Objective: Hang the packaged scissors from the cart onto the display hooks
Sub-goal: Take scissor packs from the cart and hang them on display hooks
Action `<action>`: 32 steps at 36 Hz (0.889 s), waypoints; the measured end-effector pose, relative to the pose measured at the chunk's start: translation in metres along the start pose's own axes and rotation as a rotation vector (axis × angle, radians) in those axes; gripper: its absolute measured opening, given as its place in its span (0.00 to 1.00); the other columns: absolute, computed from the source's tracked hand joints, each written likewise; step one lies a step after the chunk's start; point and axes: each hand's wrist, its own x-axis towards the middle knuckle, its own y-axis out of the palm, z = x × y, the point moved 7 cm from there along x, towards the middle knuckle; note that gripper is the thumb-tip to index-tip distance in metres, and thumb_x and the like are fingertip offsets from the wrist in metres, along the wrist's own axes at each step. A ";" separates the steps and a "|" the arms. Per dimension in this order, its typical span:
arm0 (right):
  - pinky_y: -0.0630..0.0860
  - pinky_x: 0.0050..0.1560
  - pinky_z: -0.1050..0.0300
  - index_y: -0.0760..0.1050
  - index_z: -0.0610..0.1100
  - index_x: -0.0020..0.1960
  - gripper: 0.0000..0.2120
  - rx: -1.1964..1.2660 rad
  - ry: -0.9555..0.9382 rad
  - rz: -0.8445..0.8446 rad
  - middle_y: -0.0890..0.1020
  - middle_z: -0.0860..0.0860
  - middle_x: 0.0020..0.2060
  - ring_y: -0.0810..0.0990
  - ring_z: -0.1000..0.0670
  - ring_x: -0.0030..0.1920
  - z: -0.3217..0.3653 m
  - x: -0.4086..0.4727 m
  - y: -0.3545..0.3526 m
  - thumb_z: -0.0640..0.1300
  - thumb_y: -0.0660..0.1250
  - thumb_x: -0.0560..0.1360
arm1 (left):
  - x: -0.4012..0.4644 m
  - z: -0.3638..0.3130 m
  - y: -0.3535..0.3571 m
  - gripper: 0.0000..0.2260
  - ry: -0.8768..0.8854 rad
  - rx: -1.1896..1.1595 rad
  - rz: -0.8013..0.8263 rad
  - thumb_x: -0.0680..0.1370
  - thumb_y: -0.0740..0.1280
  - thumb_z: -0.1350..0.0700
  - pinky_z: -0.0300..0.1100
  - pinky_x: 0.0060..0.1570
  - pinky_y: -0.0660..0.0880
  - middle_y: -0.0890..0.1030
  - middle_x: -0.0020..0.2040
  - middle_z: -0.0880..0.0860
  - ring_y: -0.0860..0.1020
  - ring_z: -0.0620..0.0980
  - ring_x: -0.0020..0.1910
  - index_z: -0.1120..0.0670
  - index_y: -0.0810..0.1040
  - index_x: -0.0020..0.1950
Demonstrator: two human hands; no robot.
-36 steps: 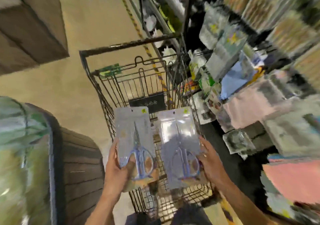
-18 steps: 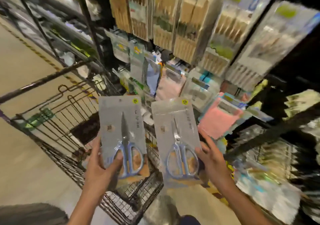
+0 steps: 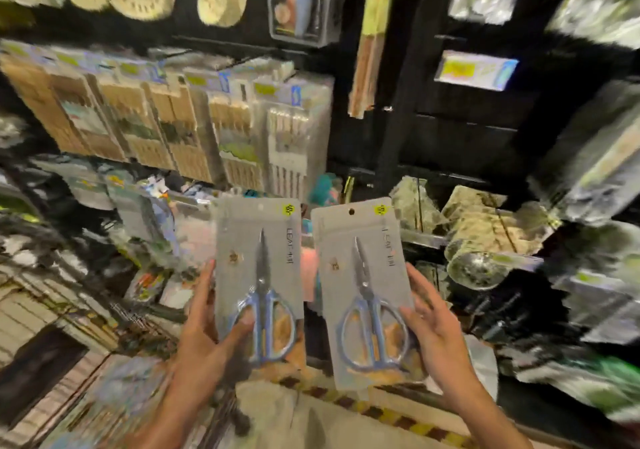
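1. Both hands busy: left hand (image 3: pixel 204 337) clamped on the lower left edge of the left scissors pack (image 3: pixel 259 286), thumb across the front over the blue handle loops, fingers behind.
2. Right hand (image 3: pixel 433 331) gripping the lower right edge of the right scissors pack (image 3: pixel 367 292), thumb on the front beside the handles, fingers along the side and back.
3. Hands apart, one pack each; packs upright, side by side, just beside each other without overlapping, blades pointing up.
4. Held in the air in front of the display wall (image 3: pixel 450 130), below the rows of hanging packages (image 3: pixel 194 126) and short of any hook.
5. Hang hole (image 3: pixel 351 211) plainly visible at the top of the right pack; matching hole on the left pack too faint to make out.
6. Done so far, judging by this view: two packs out of the cart and brought up to the display.
7. Left to do: find the proper hooks, thread each hole over a hook, let go; likely more packs to fetch afterwards, though cart out of view, so count unknown.
8. Target hooks not identifiable; surroundings heavily blurred.
9. No pack of these scissors seen hanging yet.
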 end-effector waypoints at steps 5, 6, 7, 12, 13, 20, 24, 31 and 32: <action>0.76 0.65 0.38 0.69 0.60 0.73 0.25 0.035 -0.028 -0.091 0.82 0.53 0.65 0.81 0.49 0.63 0.013 -0.006 -0.090 0.43 0.65 0.79 | -0.007 -0.031 0.093 0.41 0.093 0.050 0.072 0.72 0.79 0.48 0.41 0.68 0.70 0.67 0.70 0.24 0.67 0.27 0.69 0.31 0.59 0.76; 0.76 0.65 0.36 0.69 0.62 0.72 0.24 0.028 -0.039 -0.110 0.81 0.53 0.65 0.81 0.49 0.63 0.015 -0.007 -0.105 0.45 0.66 0.79 | -0.009 -0.035 0.108 0.41 0.089 0.032 0.077 0.71 0.79 0.48 0.35 0.65 0.72 0.68 0.70 0.26 0.69 0.27 0.67 0.30 0.59 0.76; 0.75 0.65 0.36 0.70 0.64 0.71 0.24 0.027 -0.047 -0.127 0.82 0.53 0.64 0.81 0.50 0.63 0.017 -0.008 -0.120 0.47 0.66 0.78 | -0.012 -0.040 0.123 0.40 0.094 0.013 0.082 0.72 0.79 0.50 0.29 0.61 0.73 0.68 0.69 0.26 0.70 0.26 0.66 0.31 0.59 0.76; 0.79 0.62 0.43 0.71 0.70 0.67 0.24 0.024 -0.072 -0.184 0.81 0.56 0.65 0.82 0.52 0.62 0.023 -0.017 -0.177 0.47 0.66 0.78 | -0.023 -0.064 0.185 0.40 0.128 -0.038 0.164 0.75 0.74 0.63 0.28 0.58 0.75 0.70 0.75 0.38 0.73 0.35 0.68 0.34 0.59 0.77; 0.80 0.61 0.47 0.71 0.68 0.68 0.24 0.026 -0.070 -0.197 0.82 0.58 0.63 0.82 0.53 0.61 0.023 -0.019 -0.186 0.45 0.66 0.79 | -0.026 -0.071 0.195 0.40 0.131 -0.055 0.179 0.75 0.73 0.63 0.29 0.58 0.75 0.71 0.74 0.38 0.75 0.36 0.67 0.34 0.59 0.78; 0.81 0.59 0.49 0.68 0.60 0.72 0.24 0.029 -0.075 -0.272 0.85 0.59 0.57 0.83 0.54 0.59 0.034 -0.018 -0.236 0.42 0.65 0.80 | -0.025 -0.104 0.246 0.39 0.178 -0.045 0.217 0.75 0.73 0.64 0.26 0.55 0.74 0.73 0.66 0.26 0.75 0.29 0.62 0.35 0.60 0.77; 0.79 0.60 0.47 0.69 0.59 0.73 0.25 0.030 -0.109 -0.327 0.85 0.60 0.57 0.83 0.56 0.60 0.050 -0.014 -0.252 0.44 0.66 0.79 | -0.013 -0.113 0.261 0.39 0.231 -0.001 0.249 0.75 0.74 0.58 0.38 0.66 0.74 0.68 0.74 0.32 0.73 0.35 0.69 0.31 0.60 0.76; 0.80 0.56 0.59 0.70 0.59 0.70 0.24 0.014 -0.167 -0.416 0.83 0.70 0.54 0.82 0.64 0.56 0.071 -0.004 -0.267 0.45 0.67 0.76 | 0.009 -0.129 0.287 0.39 0.284 -0.038 0.306 0.73 0.74 0.56 0.24 0.53 0.74 0.69 0.68 0.23 0.72 0.28 0.64 0.31 0.59 0.76; 0.81 0.56 0.59 0.70 0.59 0.71 0.25 0.012 -0.174 -0.427 0.83 0.69 0.55 0.82 0.64 0.56 0.073 -0.002 -0.270 0.46 0.67 0.75 | 0.013 -0.131 0.290 0.39 0.286 -0.037 0.307 0.73 0.74 0.55 0.25 0.52 0.75 0.69 0.67 0.23 0.72 0.29 0.65 0.28 0.59 0.74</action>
